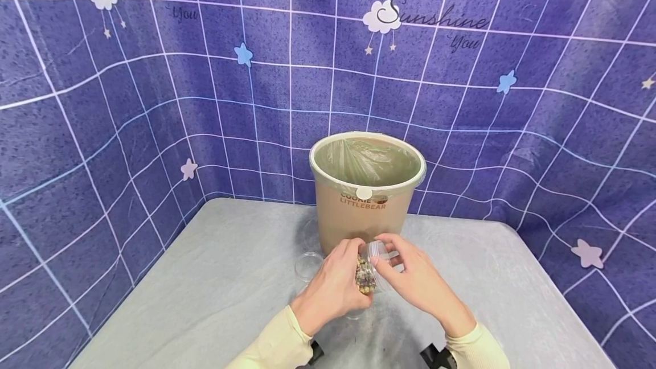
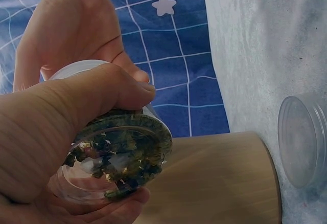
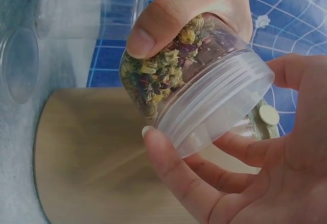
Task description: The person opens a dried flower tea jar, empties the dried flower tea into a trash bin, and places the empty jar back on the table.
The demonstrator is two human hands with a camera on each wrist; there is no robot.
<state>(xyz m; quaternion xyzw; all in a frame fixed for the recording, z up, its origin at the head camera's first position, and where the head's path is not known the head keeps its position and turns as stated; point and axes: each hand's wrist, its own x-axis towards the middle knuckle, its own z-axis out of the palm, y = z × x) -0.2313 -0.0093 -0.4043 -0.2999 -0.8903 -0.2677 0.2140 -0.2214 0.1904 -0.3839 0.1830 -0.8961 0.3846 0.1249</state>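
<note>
Jar of dried flowers, tilted, gripped by curled left fingers; translucent lid, seemingly seated, encircled by part-curled right fingers; tan bin beyond both; clear cover on surface, left of fingers.

Yellow-purple flowers, white-gridded blue-violet cloth

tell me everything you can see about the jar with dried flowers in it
The jar is short, round and clear, apparently plastic, with a translucent, ridged lid on its mouth. Through the wall show dried flowers, yellowish with purple bits, filling only part of it. It is tipped over in front of the bin, lid toward the person's right. The left hand grips its body; fingers of the right hand are around the lid.
</note>
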